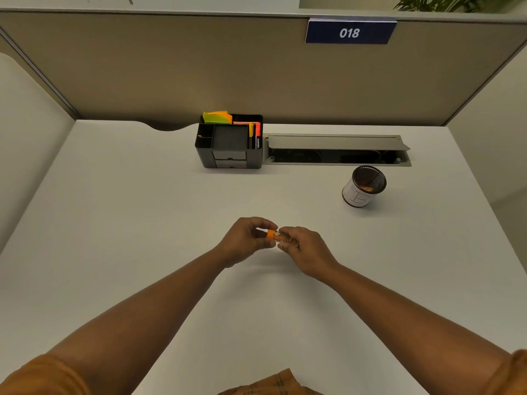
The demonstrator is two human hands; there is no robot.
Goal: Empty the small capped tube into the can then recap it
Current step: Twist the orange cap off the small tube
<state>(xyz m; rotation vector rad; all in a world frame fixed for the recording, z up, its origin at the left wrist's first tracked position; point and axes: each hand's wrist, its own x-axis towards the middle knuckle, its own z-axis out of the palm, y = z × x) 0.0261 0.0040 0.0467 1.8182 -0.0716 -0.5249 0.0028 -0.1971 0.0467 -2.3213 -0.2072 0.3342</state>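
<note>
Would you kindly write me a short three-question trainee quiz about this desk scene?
1. True or false: the orange cap sits at the end of the tube nearer the left hand.
2. Which side of the black organiser is the can on? A) left B) right
3. Fill in: the blue sign reads ___.

Key: 1 true; 2 B; 3 018. The right hand holds the tube body.

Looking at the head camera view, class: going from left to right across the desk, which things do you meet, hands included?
Black desk organiser → left hand → orange cap → tube → right hand → can. The open cable tray behind spans too much width to place.
</note>
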